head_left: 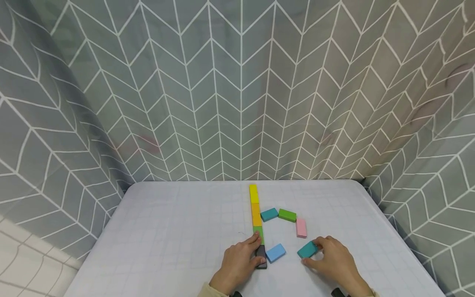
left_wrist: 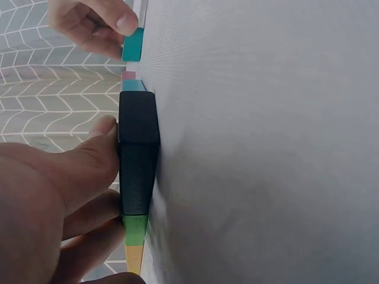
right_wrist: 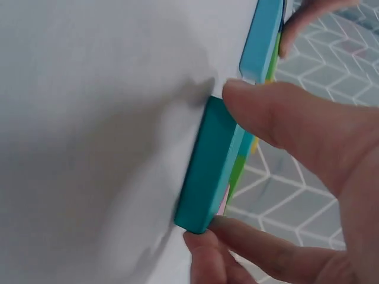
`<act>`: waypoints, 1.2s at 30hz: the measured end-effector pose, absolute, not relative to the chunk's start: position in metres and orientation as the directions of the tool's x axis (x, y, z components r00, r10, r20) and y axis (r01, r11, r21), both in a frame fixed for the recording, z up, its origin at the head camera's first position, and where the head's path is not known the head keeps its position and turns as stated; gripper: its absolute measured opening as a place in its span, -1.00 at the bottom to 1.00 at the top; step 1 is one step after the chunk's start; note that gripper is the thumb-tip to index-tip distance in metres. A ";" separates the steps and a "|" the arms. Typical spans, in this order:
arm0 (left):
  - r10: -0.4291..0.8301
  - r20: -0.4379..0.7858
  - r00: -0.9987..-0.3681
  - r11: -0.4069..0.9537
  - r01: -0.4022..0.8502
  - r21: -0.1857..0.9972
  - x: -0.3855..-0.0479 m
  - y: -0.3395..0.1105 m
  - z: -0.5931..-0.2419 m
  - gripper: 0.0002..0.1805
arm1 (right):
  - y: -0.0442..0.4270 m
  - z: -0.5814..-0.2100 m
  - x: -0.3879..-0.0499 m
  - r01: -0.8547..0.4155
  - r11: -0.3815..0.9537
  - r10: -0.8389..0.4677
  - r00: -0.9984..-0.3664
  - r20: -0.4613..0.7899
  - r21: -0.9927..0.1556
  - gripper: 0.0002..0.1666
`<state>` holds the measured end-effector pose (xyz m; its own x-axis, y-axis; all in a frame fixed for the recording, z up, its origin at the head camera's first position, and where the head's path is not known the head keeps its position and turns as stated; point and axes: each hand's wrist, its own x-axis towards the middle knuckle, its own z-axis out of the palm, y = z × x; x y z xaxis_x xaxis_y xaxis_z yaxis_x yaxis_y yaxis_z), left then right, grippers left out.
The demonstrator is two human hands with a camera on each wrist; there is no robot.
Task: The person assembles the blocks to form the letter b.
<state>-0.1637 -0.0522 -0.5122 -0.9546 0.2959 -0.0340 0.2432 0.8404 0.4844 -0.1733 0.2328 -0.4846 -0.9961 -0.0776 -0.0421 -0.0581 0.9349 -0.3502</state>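
A straight column of blocks runs away from me, with two yellow blocks (head_left: 254, 204) farthest, then a green block (head_left: 258, 232) and a black block (head_left: 261, 252) nearest. My left hand (head_left: 239, 260) rests on its near part, thumb on the black block and fingertips on the green one. My right hand (head_left: 335, 262) pinches a teal block (right_wrist: 207, 168) by its ends, thumb at one end and fingers at the other. Between the hands a light blue block (head_left: 276, 253) lies aslant, its corner close to the black block.
A second teal block (head_left: 269, 214), a bright green block (head_left: 287, 215) and a pink block (head_left: 301, 228) curve rightward from the column on the white table (head_left: 178, 231). A grey curtain (head_left: 230, 90) with white lines hangs behind and at the sides.
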 end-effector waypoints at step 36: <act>0.291 -0.042 -0.956 0.850 0.238 0.469 -0.165 -0.051 -0.517 -0.30 | 0.193 -0.493 -0.189 -0.404 0.820 -0.339 -0.914 0.224 -0.405 -0.31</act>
<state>-0.1647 -0.0513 -0.5169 -0.9559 0.2905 -0.0420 0.2379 0.8505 0.4691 -0.1887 0.1934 -0.4927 -0.9136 -0.3392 0.2241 -0.4039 0.8201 -0.4053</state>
